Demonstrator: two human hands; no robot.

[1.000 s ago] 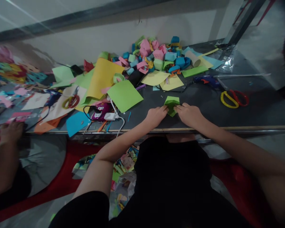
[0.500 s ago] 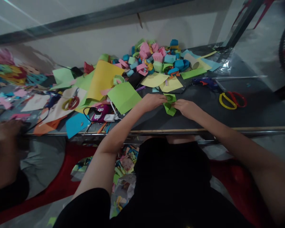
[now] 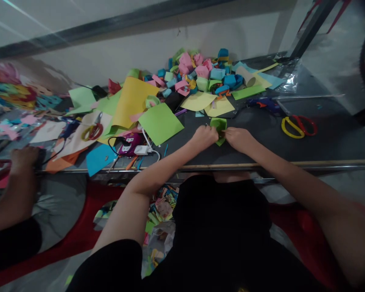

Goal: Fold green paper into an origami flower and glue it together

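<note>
Between my hands is a small piece of folded green paper (image 3: 218, 123), held just above the dark table near its front edge. My left hand (image 3: 206, 136) grips its left side with the fingers curled in. From the right, my right hand (image 3: 237, 138) pinches the paper's other side between thumb and fingers. The fingertips partly cover the folds. A flat sheet of green paper (image 3: 160, 123) lies to the left of my left hand. Two pale yellow paper pieces (image 3: 197, 101) rest just beyond the hands.
At the back is a heap of folded paper pieces (image 3: 202, 72). Scissors (image 3: 293, 127) and a glue gun (image 3: 264, 104) lie to the right. A purple power socket (image 3: 130, 144) with cords sits left, near blue paper (image 3: 100, 159). A co-worker's hand (image 3: 24, 158) is at far left.
My left hand has moved down and closed its fingers more on the green paper. The paper has changed shape and shows less below the hands. The co-worker's hand has shifted right.
</note>
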